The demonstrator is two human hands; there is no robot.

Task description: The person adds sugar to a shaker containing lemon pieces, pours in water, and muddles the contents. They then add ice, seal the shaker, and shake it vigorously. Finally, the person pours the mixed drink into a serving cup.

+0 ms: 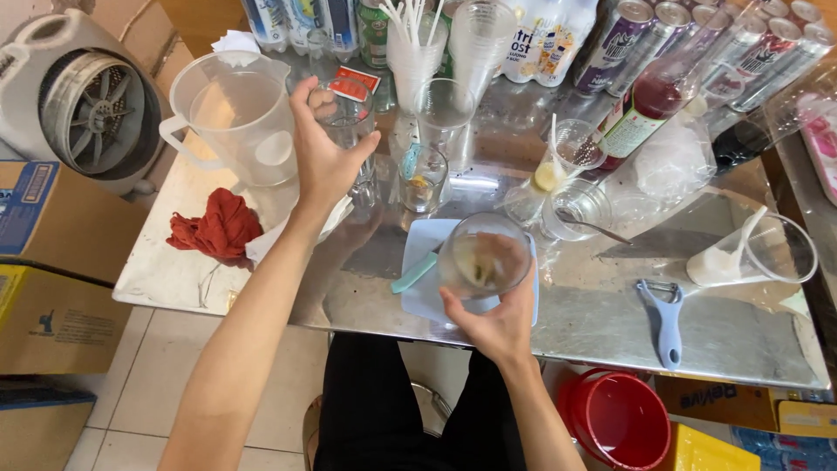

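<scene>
Right hand [490, 324] grips clear plastic cup [482, 255] — yellowish residue inside, tilted.

Head view, steeply down, close over table [610, 323]

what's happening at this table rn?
A person stands at a steel table crowded with cups, bottles and cans. Their right hand holds a clear plastic cup above a pale blue cutting board. Their left hand grips a small glass mug beside a clear measuring jug. A red cloth lies nearby.
</scene>
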